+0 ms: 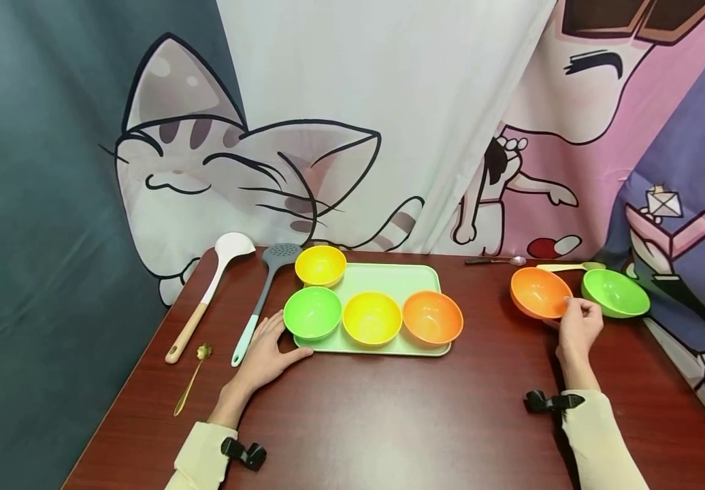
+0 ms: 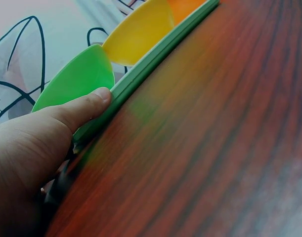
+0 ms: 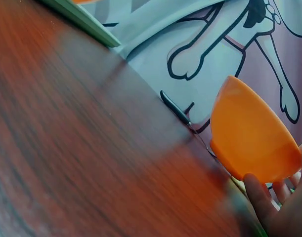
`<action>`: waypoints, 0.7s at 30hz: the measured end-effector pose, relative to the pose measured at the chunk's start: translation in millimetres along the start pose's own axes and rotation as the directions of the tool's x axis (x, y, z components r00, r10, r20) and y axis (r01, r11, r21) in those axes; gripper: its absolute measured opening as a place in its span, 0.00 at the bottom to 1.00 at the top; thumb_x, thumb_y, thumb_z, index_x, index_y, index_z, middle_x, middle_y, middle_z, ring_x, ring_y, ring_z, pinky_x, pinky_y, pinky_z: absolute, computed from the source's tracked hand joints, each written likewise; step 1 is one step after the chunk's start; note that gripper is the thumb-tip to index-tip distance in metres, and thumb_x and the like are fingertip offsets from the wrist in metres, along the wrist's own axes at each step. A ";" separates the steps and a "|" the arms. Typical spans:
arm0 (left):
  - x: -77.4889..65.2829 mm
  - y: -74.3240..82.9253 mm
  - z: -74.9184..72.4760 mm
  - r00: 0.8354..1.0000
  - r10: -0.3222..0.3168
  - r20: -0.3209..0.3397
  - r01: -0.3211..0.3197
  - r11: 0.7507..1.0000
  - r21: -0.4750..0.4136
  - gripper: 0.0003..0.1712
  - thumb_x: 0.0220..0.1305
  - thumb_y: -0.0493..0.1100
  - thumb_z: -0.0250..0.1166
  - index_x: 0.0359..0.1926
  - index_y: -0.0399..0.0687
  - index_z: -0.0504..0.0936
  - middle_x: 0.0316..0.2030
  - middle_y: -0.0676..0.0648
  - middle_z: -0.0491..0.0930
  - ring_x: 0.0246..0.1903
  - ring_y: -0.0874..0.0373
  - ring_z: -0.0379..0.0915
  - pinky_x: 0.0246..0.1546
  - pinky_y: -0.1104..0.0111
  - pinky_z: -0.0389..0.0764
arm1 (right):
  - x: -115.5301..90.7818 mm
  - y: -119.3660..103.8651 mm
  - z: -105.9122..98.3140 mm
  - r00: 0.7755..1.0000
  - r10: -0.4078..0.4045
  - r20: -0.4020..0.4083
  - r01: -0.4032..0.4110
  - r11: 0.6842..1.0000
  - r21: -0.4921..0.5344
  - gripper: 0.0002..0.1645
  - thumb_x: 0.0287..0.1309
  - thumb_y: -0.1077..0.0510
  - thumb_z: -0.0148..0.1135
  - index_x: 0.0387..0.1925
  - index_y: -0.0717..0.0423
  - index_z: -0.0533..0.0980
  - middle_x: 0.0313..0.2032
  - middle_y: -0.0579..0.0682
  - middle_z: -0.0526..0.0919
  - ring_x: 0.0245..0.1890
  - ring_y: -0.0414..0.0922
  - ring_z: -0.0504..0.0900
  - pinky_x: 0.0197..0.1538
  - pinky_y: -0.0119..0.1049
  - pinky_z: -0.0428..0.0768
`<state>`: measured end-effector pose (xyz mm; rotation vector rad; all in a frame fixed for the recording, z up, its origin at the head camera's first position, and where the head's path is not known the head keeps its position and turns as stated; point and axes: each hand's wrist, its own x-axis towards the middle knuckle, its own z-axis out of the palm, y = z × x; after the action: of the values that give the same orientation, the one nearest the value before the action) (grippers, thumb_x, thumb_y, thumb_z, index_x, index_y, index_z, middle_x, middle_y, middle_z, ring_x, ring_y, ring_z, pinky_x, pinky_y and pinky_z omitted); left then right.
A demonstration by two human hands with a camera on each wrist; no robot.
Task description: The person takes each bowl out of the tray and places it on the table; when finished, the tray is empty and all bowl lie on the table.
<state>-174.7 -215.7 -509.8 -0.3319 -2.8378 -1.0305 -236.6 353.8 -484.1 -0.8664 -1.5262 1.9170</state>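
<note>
While fingers [image 1: 591, 312] grip orange bowl [image 1: 539, 292], bowls [image 1: 372, 318] on tray [image 1: 389, 275]

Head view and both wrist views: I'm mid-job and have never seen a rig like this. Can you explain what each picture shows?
There is no machine here, just a person's bare hands. The wide picture comes from a camera on the head, looking forward and down; the other two come from cameras on each wrist.

The left hand rests at the near-left corner of a green tray on a brown table. A row of green bowl, yellow bowl and near orange bowl stands on the tray.

The right hand holds another orange bowl, beside a second green bowl.

At the far left lie a white ladle, a grey slotted turner and a gold spoon.
</note>
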 end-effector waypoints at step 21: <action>-1.1 -1.2 0.4 1.000 0.017 -0.007 -0.017 1.000 0.000 0.52 0.53 0.65 0.73 0.72 0.45 0.67 0.72 0.39 0.65 0.74 0.41 0.54 0.76 0.44 0.47 | 4.8 -1.2 -10.0 0.998 0.017 -0.054 -0.007 0.985 0.175 0.10 0.64 0.62 0.59 0.34 0.50 0.65 0.44 0.45 0.70 0.33 0.38 0.80 0.16 0.29 0.81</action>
<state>-173.9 -216.5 -511.1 -0.3514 -2.8237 -1.0271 -232.1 363.9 -485.2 -0.8450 -1.3014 1.9840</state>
